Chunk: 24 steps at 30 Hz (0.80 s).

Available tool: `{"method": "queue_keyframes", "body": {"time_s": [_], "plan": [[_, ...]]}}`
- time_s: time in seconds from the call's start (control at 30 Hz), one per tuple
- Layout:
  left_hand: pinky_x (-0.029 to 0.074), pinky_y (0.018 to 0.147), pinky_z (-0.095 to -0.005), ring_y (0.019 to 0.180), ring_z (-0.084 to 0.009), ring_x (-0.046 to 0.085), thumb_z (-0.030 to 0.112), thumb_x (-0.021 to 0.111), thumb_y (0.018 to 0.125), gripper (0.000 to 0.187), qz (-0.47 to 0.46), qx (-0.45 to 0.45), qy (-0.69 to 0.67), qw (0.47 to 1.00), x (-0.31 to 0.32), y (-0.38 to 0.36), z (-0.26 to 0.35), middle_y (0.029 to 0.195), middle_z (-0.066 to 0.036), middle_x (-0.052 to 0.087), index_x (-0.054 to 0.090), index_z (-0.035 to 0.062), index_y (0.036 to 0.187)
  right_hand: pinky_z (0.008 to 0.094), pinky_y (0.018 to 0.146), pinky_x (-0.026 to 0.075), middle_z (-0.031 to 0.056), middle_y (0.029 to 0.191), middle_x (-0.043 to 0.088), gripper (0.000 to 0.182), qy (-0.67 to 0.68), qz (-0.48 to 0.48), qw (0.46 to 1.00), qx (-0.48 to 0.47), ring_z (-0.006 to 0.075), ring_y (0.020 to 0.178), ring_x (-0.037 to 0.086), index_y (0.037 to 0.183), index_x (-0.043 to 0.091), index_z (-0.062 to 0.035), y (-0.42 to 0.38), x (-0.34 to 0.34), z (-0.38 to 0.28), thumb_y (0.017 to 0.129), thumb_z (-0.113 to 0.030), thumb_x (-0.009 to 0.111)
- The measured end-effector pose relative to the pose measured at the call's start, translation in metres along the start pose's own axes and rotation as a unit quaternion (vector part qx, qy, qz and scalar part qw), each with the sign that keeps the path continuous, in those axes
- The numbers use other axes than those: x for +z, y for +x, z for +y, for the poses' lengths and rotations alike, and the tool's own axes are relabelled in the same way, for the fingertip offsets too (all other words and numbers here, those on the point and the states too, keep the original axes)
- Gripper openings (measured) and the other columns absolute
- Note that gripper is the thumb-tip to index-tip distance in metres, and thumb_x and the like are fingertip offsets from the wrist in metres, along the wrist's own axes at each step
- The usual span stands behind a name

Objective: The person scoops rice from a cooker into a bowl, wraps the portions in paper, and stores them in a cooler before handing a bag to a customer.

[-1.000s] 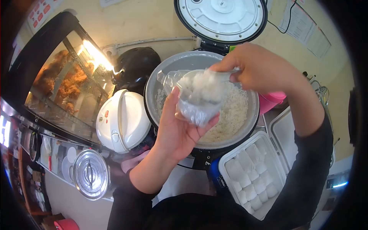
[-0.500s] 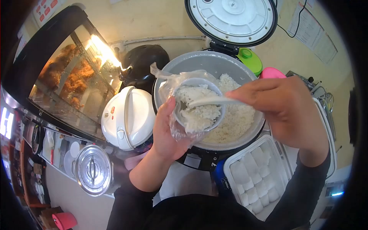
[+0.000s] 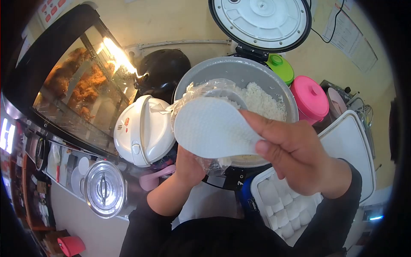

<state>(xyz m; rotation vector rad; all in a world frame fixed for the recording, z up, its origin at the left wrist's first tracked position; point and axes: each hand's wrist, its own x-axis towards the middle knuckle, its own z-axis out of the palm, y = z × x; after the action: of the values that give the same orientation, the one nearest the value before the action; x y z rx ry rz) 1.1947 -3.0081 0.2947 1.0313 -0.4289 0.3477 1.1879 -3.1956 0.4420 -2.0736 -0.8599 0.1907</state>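
Observation:
My right hand [image 3: 297, 156] grips a white rice paddle [image 3: 212, 128] and holds its flat blade face down over a small bowl lined with a clear plastic bag [image 3: 201, 90]. The paddle hides most of the bowl and the rice in it. My left hand [image 3: 188, 165] holds the bag-lined bowl from below and is mostly hidden behind the paddle. Both are raised above the front of a large grey rice cooker pot [image 3: 239, 70] holding cooked white rice [image 3: 263, 100], its lid [image 3: 261, 21] standing open behind.
A small white rice cooker [image 3: 141, 130] and a black helmet [image 3: 162, 70] sit to the left. A heated glass case with fried chicken [image 3: 75, 85] stands far left. A white box of wrapped rice portions [image 3: 284, 201] is at the lower right, with pink [image 3: 310, 98] and green [image 3: 280, 66] lidded containers behind.
My right hand lifted the paddle out of the bowl and turned it flat over the bowl's top, moving down and toward me. The left hand stayed under the bowl.

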Motion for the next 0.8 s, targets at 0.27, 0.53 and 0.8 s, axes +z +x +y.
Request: {"method": "queue_keyframes", "body": {"time_s": [0.27,0.53,0.8], "plan": [[0.047,0.095,-0.0393,0.116,-0.0261,0.056,0.012,0.065,0.086,0.059,-0.015,-0.023,-0.236,0.971,0.004,-0.005,-0.007,0.130,-0.018,0.053,0.038,-0.0047,0.136,0.0188,0.051,0.043,0.0044,0.085,0.067,0.045,0.028,0.025,0.999,0.010,0.0042,0.050,0.048,0.140,0.045,-0.0028,0.000,0.010,0.002,0.095,-0.002,0.045],[0.029,0.111,-0.0574,0.132,-0.0414,0.039,0.050,0.033,0.099,0.067,0.123,-0.069,-0.248,0.958,-0.024,-0.002,0.026,0.146,-0.021,0.036,0.028,0.0029,0.146,0.0359,0.066,0.050,0.0152,0.093,0.070,0.040,-0.405,0.060,0.912,0.001,0.0254,0.076,0.067,0.124,0.063,-0.0121,0.040,-0.035,0.066,0.086,-0.003,0.055],[0.029,0.110,-0.0612,0.133,-0.0553,0.028,0.048,0.037,0.099,0.069,0.107,-0.006,-0.332,0.937,-0.051,-0.006,0.039,0.150,-0.028,0.025,0.022,0.0039,0.149,0.0409,0.069,0.054,0.0096,0.093,0.070,0.035,-0.588,-0.279,0.747,0.136,0.0296,0.086,0.068,0.110,0.069,-0.0179,0.111,0.023,0.245,0.081,-0.006,0.055]]}}
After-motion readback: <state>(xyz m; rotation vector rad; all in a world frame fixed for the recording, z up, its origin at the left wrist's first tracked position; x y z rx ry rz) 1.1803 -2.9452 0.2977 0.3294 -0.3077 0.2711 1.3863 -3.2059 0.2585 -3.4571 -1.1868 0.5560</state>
